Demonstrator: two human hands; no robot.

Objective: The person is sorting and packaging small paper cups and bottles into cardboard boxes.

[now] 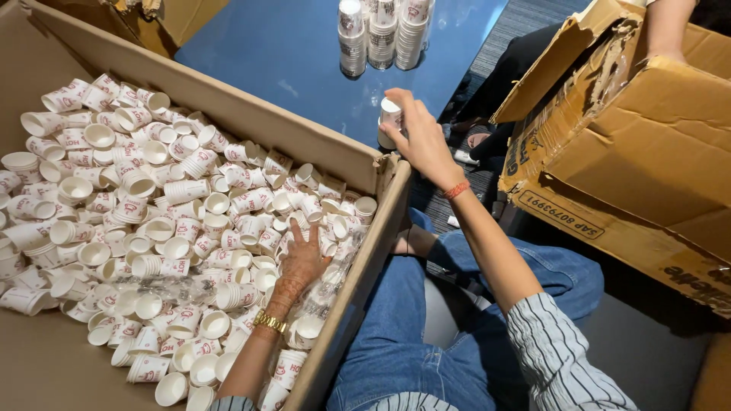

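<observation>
My left hand (302, 259) reaches into a big cardboard box (358, 266) filled with loose small white paper cups (152, 198) with red print. Its fingers are spread and rest flat on the cups near the box's right wall. A gold bracelet sits on that wrist. My right hand (421, 137) is raised above the box's far right corner. It grips a short stack of the same cups (390, 118) over the edge of a glossy blue table (282, 53). A red thread band circles the right wrist.
Several tall stacks of cups (381, 34) stand on the blue table at the back. A second torn cardboard box (640, 144) lies at the right, with another person's arm (666, 30) above it. My jeans-clad legs (457, 320) are below.
</observation>
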